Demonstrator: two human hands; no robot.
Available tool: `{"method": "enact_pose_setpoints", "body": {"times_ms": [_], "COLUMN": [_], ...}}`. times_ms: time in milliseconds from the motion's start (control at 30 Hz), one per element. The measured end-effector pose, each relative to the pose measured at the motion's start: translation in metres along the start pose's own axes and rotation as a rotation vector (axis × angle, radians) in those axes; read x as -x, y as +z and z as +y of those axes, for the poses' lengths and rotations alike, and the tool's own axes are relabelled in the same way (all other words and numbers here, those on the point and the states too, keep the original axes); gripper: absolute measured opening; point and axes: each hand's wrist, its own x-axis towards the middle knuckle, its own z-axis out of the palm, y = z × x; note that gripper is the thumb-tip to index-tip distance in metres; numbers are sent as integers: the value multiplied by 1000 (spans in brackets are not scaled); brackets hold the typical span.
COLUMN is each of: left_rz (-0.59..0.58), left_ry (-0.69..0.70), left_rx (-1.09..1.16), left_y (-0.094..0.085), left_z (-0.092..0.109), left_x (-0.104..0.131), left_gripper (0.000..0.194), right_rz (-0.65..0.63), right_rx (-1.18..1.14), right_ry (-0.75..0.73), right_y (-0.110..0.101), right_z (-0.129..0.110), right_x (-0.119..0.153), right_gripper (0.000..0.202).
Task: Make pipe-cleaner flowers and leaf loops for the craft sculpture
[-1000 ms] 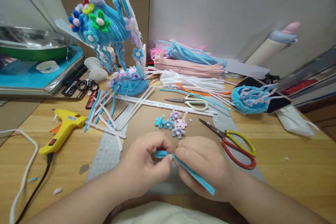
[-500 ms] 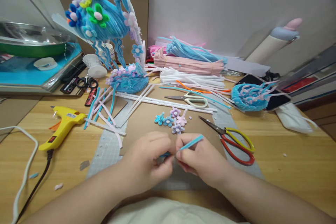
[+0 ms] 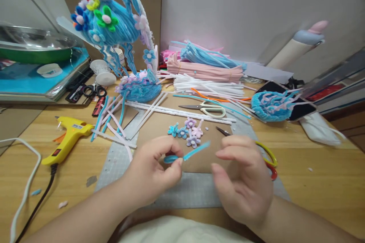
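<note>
Between thumb and fingers, my left hand [image 3: 156,169] pinches a light-blue pipe cleaner [image 3: 196,151]. One end is bent into a loop at the fingertips, and a straight tail sticks out to the upper right. My right hand [image 3: 245,178] hovers apart from it with thumb and fingers spread, holding nothing. It partly covers the red-and-yellow-handled scissors [image 3: 266,154]. Just beyond the hands, several small pipe-cleaner flowers [image 3: 193,141] in blue, lilac and pink lie on a brown cardboard sheet [image 3: 154,127].
A yellow glue gun [image 3: 70,136] with its cord lies left. Pale-handled scissors [image 3: 212,110] rest behind the flowers. Bundles of pipe cleaners [image 3: 208,72] are stacked at the wall. A flowered blue pipe-cleaner lamp shape [image 3: 114,22] stands back left; a blue pipe-cleaner piece [image 3: 270,108] sits right.
My right hand has let go of the pipe cleaner's tail, opened and moved right over the scissors. My left hand has turned slightly, keeping its pinch, and the loop now shows.
</note>
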Motion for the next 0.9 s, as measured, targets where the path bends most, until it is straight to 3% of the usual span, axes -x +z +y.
{"method": "enact_pose_setpoints", "body": {"times_ms": [100, 167, 267, 500, 733, 833, 900], "left_rz": [-7, -14, -27, -40, -36, -51, -53], "left_ry": [1, 13, 27, -8, -56, -21, 29], "left_rx": [19, 36, 33, 18, 48, 12, -53], "left_y": [2, 3, 4, 6, 7, 9, 11], "left_z": [0, 0, 1, 1, 1, 0, -3], "left_x": [1, 1, 0, 0, 1, 3, 4], "left_gripper": [9, 8, 8, 7, 7, 8, 8], "right_rz": [-204, -342, -420, -486, -436, -413, -367], "right_rx": [215, 229, 210, 201, 198, 162, 97], "right_ry": [-196, -201, -192, -244, -242, -179, -32], "right_y": [1, 3, 4, 2, 3, 7, 11], "right_z": [-2, -2, 1, 4, 6, 5, 2], "right_x": [-7, -10, -10, -5, -4, 1, 4], "right_gripper": [23, 16, 12, 7, 8, 9, 11]}}
